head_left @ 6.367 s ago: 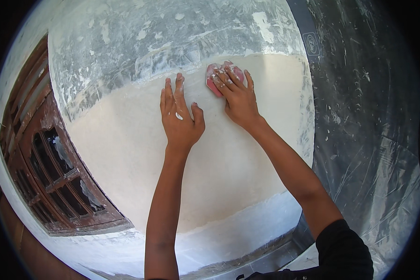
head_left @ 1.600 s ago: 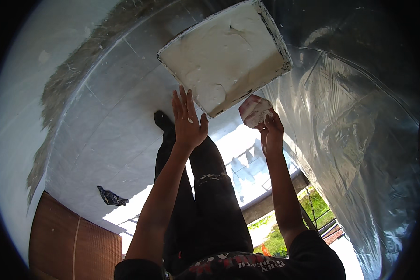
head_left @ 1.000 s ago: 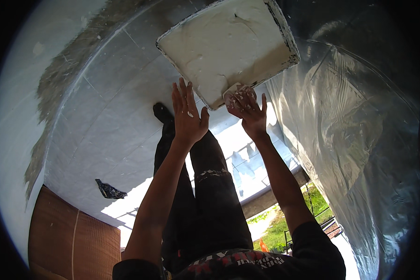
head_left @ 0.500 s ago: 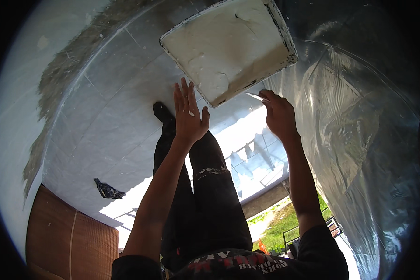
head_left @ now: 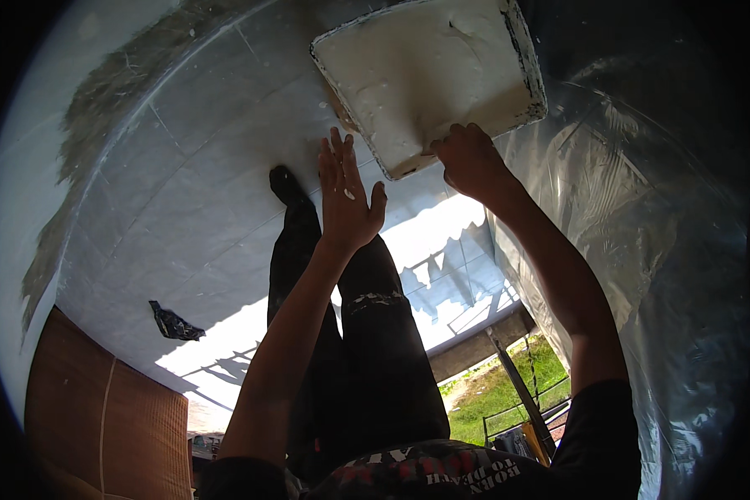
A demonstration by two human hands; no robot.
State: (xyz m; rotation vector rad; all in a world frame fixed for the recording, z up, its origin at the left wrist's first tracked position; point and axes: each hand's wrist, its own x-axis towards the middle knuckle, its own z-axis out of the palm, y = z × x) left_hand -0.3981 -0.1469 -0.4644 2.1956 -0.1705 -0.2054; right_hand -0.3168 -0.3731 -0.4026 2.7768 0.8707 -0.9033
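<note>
A square, shallow-looking container (head_left: 521, 37) with a ragged, paste-crusted rim holds smooth white paste (head_left: 400, 79). My right hand (head_left: 472, 164) is closed at its near right edge, fingertips over the rim. In those fingers is a thin flat blade, almost wholly hidden now; the earlier picture shows its pale edge. My left hand (head_left: 348, 200) hangs near the container's left corner, apart from it, with fingers stretched out and nothing held. A white smear of paste marks this hand.
Grey tiled floor (head_left: 200, 192) lies below, with a crumpled black piece of plastic (head_left: 175, 323) on it. Clear plastic sheeting (head_left: 592, 175) drapes the right side. A brown panel (head_left: 142, 417) stands at lower left; a partly grey-coated wall (head_left: 100, 108) curves along the left.
My right hand has moved up and left from beside the container to over its near edge. The left hand stays open and shifts only slightly. The view has moved a little.
</note>
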